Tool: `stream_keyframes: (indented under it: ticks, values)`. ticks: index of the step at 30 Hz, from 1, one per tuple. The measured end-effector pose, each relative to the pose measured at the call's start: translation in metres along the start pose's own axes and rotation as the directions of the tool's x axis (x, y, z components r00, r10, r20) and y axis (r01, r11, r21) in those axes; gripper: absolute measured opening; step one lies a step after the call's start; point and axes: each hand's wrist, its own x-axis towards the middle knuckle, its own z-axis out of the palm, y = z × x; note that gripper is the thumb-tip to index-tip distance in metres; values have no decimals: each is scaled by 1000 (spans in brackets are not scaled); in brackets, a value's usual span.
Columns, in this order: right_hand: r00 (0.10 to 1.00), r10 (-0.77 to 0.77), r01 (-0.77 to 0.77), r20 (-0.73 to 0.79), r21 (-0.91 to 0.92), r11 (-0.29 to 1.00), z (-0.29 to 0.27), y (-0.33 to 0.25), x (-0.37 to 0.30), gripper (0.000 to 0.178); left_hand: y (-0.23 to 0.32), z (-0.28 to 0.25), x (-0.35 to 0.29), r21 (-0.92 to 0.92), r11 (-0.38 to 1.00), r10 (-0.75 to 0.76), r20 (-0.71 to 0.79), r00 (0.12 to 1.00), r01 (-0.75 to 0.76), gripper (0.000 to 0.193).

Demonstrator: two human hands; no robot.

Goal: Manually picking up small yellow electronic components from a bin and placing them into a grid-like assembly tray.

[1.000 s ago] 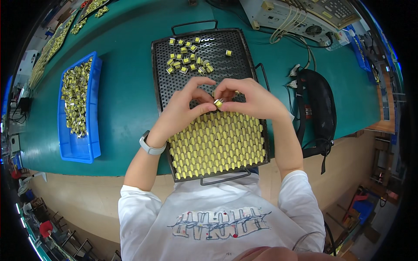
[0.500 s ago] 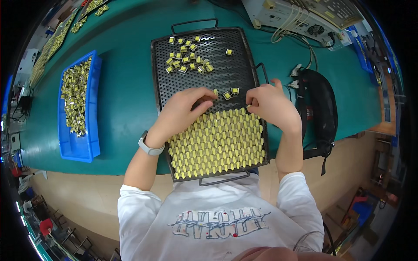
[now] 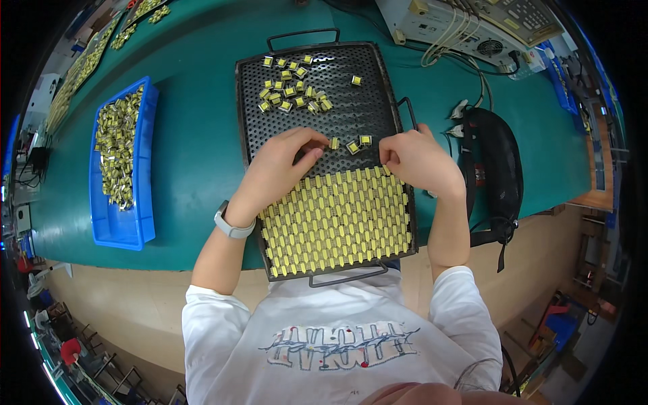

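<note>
- The tray before me looks like dark metal, pierced all over, with a dull shine where bare.
- Its near handle is a smooth, dark metal rod.
- My blocks have smooth yellow faces, plastic-looking, and glossy, silvery metal edges.
- The blue box to my left is smooth, slightly glossy plastic.
- My green tabletop looks smooth, with a soft sheen.
- I wear a matt white cloth shirt and a smooth, rubbery-looking pale wristband.
- The bag is black cloth, mostly matt.
</note>
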Motion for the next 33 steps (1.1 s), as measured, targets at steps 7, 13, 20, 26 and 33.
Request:
stream_keyframes:
  ticks: [7,13,20,26,33]
  values:
    - [997,-29,29,-71,2,1000,-2,3,-1,7,-3,4,-2,18,992,123,-75,990,-122,23]
    - [883,-185,158,-431,-96,983,11,1,9,18,-4,6,1,24,992,129,-65,990,-127,22]
    - [993,-73,69,-92,-46,997,3,-9,-3,7,-3,4,-1,43,990,134,-86,987,-131,20]
    - [995,-62,50,-81,-142,989,6,-5,-2,8,-5,6,0,78,985,160,-102,982,-153,19]
    - [992,-74,56,-99,-173,983,8,-5,-3,7,-5,7,1,68,987,152,-87,985,-146,18]
